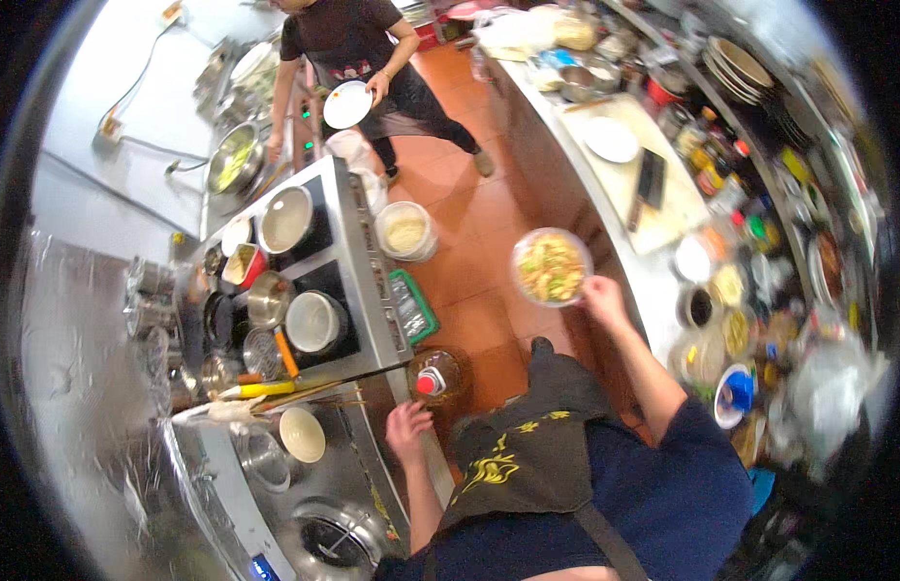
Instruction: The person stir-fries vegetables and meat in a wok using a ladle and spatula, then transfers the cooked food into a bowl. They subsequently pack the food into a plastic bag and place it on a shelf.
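My right hand (602,301) grips the rim of a round, pale bowl (517,279), which it carries above the tiled floor beside the right counter. Yellowish cooked food with green pieces (552,267) fills the bowl. Over by the stove side, my left hand (409,430) hangs with its fingers spread and holds nothing. Close to its fingertips stands a large clear jug (450,363) with a red cap (426,384), on the floor. Whether the fingers touch the jug cannot be told.
A person (341,43) holding a white plate (348,105) stands ahead in the aisle. A white bucket (406,231) and green crate (423,328) sit beside the stove (355,269). On the right counter, a cleaver (649,181) lies on a cutting board (682,210).
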`<action>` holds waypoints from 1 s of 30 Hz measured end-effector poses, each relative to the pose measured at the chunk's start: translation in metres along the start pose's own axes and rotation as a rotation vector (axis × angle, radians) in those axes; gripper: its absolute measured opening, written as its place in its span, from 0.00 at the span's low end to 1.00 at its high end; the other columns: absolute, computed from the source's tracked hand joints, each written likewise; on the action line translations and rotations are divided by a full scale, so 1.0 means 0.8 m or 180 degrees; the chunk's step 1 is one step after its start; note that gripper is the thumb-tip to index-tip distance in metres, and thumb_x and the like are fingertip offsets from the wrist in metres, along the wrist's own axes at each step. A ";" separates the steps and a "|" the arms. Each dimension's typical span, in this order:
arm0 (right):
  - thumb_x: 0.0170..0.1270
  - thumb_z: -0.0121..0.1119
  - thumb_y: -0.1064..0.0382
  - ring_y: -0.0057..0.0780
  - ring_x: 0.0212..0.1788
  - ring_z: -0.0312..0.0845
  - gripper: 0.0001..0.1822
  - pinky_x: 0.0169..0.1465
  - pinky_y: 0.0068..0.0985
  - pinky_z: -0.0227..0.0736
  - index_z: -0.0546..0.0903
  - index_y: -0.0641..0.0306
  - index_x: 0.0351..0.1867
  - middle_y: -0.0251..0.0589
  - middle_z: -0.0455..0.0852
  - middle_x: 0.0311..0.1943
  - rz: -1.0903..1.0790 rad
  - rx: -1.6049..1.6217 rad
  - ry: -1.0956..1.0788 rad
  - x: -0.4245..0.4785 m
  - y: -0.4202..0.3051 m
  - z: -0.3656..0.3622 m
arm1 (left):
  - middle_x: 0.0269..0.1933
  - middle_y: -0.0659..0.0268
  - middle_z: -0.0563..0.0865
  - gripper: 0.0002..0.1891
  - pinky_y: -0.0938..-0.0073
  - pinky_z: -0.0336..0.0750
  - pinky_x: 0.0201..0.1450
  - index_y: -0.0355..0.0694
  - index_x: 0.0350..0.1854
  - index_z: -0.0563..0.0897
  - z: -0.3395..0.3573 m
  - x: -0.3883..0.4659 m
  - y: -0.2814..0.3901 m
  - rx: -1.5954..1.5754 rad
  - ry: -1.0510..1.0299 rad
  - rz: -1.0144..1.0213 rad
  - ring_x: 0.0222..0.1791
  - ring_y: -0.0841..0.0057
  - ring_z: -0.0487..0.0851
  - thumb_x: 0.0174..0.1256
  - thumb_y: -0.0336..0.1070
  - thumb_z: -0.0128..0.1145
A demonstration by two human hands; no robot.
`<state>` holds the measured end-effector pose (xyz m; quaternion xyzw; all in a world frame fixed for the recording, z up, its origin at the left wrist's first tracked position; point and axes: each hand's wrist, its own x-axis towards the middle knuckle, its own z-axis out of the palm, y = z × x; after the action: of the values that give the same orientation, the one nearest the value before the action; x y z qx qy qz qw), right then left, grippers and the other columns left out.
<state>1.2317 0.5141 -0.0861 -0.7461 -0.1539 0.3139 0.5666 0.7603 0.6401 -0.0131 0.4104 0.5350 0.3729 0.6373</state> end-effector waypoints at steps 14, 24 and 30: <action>0.71 0.54 0.65 0.30 0.30 0.87 0.11 0.39 0.27 0.86 0.81 0.72 0.34 0.44 0.88 0.31 0.0424 0.1363 0.1962 0.337 0.005 -0.112 | 0.48 0.64 0.86 0.15 0.78 0.77 0.34 0.36 0.52 0.80 0.318 0.369 0.045 0.1623 -0.1557 -0.0168 0.35 0.81 0.84 0.81 0.45 0.50; 0.69 0.55 0.69 0.31 0.32 0.86 0.11 0.41 0.28 0.88 0.78 0.71 0.27 0.43 0.84 0.30 0.0530 0.2012 0.2863 0.454 -0.032 -0.100 | 0.46 0.62 0.88 0.18 0.77 0.79 0.34 0.34 0.48 0.81 0.586 0.660 0.199 0.2099 -0.2386 0.0090 0.35 0.79 0.85 0.81 0.47 0.49; 0.72 0.57 0.64 0.28 0.34 0.86 0.10 0.41 0.30 0.88 0.80 0.68 0.34 0.41 0.86 0.32 0.0482 0.1852 0.2870 0.469 -0.039 -0.123 | 0.44 0.62 0.88 0.17 0.75 0.80 0.35 0.35 0.48 0.81 0.747 0.715 0.211 0.2276 -0.2820 0.0063 0.35 0.78 0.85 0.80 0.46 0.50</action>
<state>1.5819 0.6698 -0.1514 -0.6282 0.2520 0.0323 0.7354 1.4300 1.1537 -0.0184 0.7228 0.3057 -0.0332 0.6188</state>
